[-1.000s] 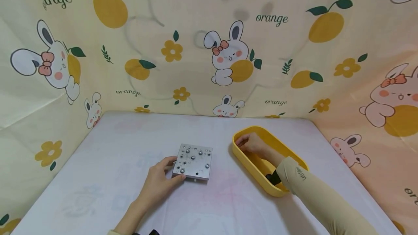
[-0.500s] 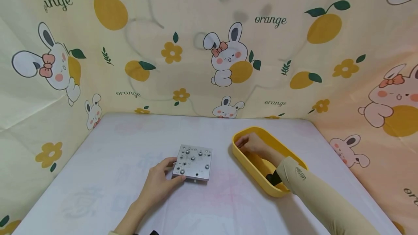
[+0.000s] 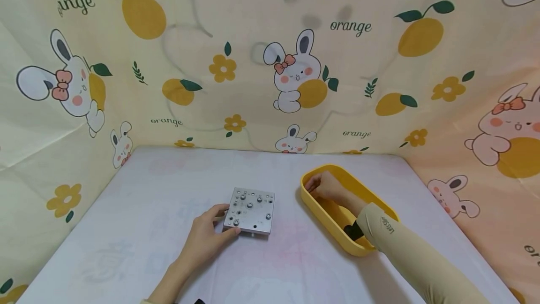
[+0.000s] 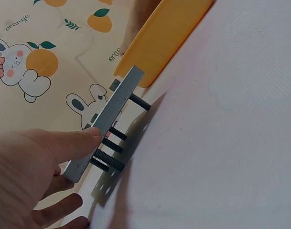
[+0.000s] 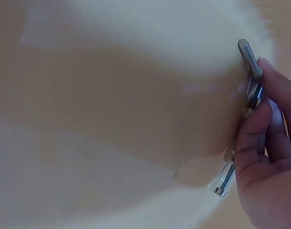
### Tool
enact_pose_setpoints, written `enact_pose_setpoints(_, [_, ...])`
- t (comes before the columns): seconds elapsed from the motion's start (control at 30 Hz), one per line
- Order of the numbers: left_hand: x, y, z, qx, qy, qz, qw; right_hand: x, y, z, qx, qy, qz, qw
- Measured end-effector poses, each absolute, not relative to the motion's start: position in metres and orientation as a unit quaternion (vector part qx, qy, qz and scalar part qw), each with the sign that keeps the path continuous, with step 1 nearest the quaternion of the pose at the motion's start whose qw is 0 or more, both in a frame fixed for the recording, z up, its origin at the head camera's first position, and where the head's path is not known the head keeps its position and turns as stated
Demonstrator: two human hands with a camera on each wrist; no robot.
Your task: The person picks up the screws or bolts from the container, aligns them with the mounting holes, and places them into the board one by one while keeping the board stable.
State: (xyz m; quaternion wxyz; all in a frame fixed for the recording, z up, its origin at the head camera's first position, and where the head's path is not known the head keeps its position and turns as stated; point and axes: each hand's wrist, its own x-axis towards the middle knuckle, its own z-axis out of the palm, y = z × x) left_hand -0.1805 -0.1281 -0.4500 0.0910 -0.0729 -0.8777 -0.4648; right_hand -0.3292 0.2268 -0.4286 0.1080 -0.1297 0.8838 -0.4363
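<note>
A silvery square metal plate [image 3: 250, 211] with several bolt heads on top is gripped at its left edge by my left hand [image 3: 206, 236]. In the left wrist view the plate [image 4: 107, 126] is tilted and above the table, thumb on its edge, with threaded bolts [image 4: 140, 102] sticking out underneath. My right hand [image 3: 331, 189] reaches into the far end of the yellow box [image 3: 325, 222]. The right wrist view shows its curled fingers against a metal pin [image 5: 249, 58] and a dark bolt [image 5: 254, 95]; whether they pinch one is unclear. Another bolt [image 5: 224, 180] lies below.
The white-covered table [image 3: 168, 191] meets a printed cloth backdrop [image 3: 249, 8] at the back and on both sides. A black object [image 3: 353, 231] shows at the right wrist inside the box. The right sleeve [image 3: 405, 243] crosses the box's near rim.
Almost nothing differs: both hands keep their places, the left at the plate and the right in the box. The head view has shifted very slightly.
</note>
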Motion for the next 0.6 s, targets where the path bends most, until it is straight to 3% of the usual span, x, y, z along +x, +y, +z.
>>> enact_pose_setpoints(0.37, [-0.180,-0.128,-0.448,-0.074,-0.877,-0.466,0.091,-0.326,0.237,-0.418,-0.130,0.855,-0.486,0.127])
enact_pose_setpoints(0.6, [-0.180,-0.127,-0.447,-0.074,-0.878,-0.464,0.091,-0.322,0.247,-0.396,-0.108,0.826,-0.548,0.079])
